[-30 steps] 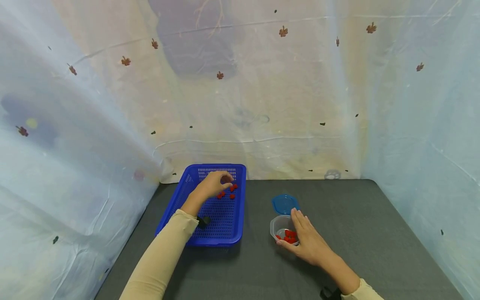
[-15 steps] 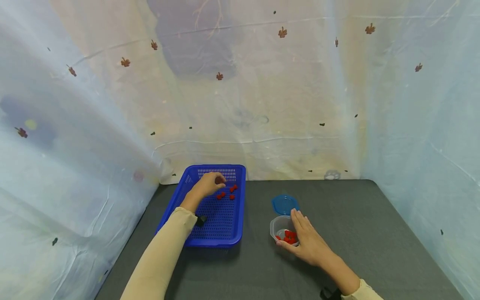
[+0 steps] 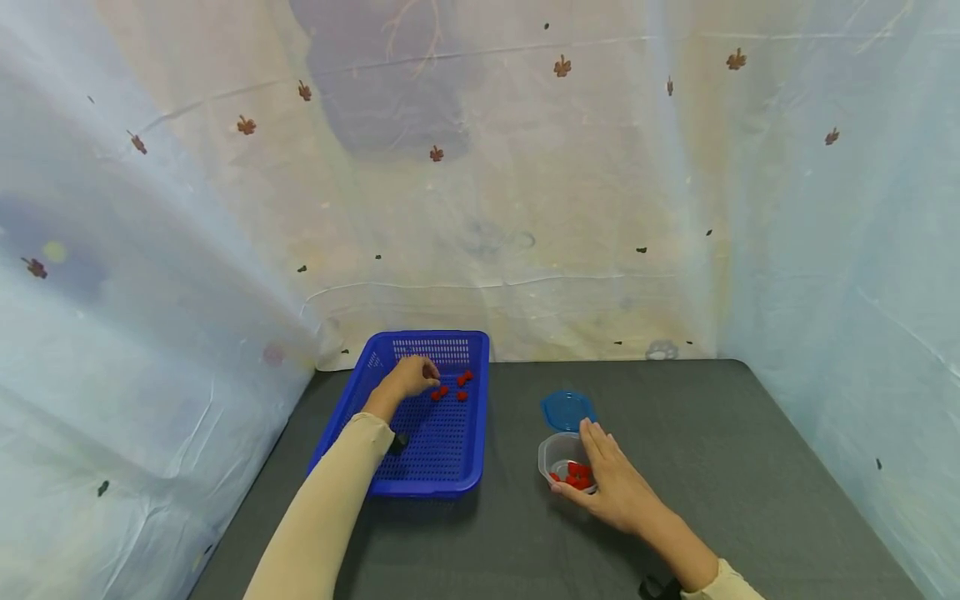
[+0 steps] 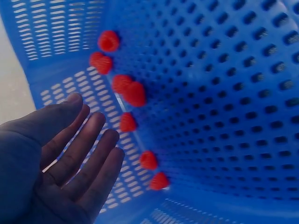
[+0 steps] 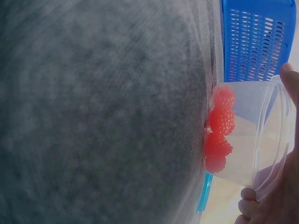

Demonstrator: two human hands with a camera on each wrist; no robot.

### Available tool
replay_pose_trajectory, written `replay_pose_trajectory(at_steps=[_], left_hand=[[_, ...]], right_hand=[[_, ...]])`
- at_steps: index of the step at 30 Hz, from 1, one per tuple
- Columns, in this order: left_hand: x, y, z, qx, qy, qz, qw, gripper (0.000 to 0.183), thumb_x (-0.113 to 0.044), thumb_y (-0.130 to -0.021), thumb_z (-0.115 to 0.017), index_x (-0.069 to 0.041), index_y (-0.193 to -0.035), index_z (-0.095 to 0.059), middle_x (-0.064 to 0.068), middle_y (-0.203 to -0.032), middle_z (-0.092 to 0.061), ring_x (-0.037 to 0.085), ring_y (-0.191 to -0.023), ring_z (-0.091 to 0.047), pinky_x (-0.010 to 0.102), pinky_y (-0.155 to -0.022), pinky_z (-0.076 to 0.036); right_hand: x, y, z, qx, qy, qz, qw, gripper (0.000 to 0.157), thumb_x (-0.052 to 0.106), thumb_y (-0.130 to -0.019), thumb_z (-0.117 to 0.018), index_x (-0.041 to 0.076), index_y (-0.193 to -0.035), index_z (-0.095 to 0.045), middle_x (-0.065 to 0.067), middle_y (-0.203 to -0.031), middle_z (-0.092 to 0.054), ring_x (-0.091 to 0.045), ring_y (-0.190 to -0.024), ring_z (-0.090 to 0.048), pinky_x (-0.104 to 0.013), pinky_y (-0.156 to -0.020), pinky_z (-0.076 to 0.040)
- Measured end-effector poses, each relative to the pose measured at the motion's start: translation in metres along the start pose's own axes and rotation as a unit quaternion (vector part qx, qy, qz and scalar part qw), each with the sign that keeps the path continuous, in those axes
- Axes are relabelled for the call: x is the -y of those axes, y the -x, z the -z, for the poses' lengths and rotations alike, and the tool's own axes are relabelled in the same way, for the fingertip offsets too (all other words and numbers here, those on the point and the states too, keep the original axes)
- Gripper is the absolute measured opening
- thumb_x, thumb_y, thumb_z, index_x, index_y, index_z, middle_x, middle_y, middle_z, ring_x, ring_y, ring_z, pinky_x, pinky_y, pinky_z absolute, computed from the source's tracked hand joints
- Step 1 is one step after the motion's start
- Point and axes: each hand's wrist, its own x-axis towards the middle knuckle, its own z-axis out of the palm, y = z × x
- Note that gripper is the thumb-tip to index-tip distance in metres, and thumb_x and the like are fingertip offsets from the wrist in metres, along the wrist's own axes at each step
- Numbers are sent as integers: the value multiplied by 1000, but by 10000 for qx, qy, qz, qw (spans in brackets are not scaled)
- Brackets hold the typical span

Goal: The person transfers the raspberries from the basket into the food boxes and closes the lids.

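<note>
My left hand (image 3: 411, 377) is inside the blue basket (image 3: 474, 467), its fingers loosely bent beside several red raspberries (image 3: 462, 396). In the left wrist view, the left fingers (image 4: 105, 158) point towards a line of raspberries (image 4: 127, 122) along the basket's floor edge, with nothing between them and the thumb. On the table, my right hand (image 3: 617, 490) holds a clear plastic container (image 3: 552, 450) at its rim, thumb on the near side and fingers on the far side. Red raspberries (image 5: 219, 126) lie at the bottom of that container, showing through its wall in the right wrist view.
A blue lid (image 3: 567, 411) lies flat just behind the clear container. The dark grey table (image 3: 697, 433) reaches back to a draped patterned sheet (image 3: 517, 208), which also hangs on both sides. The basket's raised walls surround the left hand.
My left hand has shifted left and slightly nearer within the basket, away from the back raspberries. My right hand and the clear container stay in place.
</note>
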Motion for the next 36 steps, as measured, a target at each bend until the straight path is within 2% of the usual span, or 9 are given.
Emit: replay_pose_trajectory(at_steps=[10,18,25,36], left_hand=[[14,-4,-11,126,-14,215,9997,17,-5,-102,-72,2,-118,-74,16,-115,-74,33,-111,-69,49,-102,-56],[23,-12,-19,354,134,568,9977,17,-1,-103,-67,-3,-118,-75,16,-123,-72,30,-110,-66,49,-103,-55],[23,-13,-22,307,167,521,9980,16,0,-100,-72,-2,-116,-75,15,-117,-72,30,-105,-66,50,-100,-56],[26,-17,-25,348,-43,412,9985,10,-7,-98,-79,-4,-108,-77,11,-111,-73,26,-98,-66,44,-92,-59]], right_hand=[[1,-1,0,-43,18,82,10000,118,76,-94,-66,-3,-169,-20,-24,-175,-24,-41,-162,-24,-63,-128,-22],[1,0,1,-43,3,69,10000,118,76,-93,-66,-3,-169,-21,-24,-174,-24,-42,-161,-25,-63,-128,-22],[0,-1,0,-51,14,57,10000,118,77,-94,-65,-3,-169,-20,-24,-174,-24,-43,-161,-25,-63,-127,-22],[0,0,-1,-61,-1,36,10000,119,77,-93,-66,-3,-169,-21,-23,-175,-24,-42,-161,-24,-62,-128,-21]])
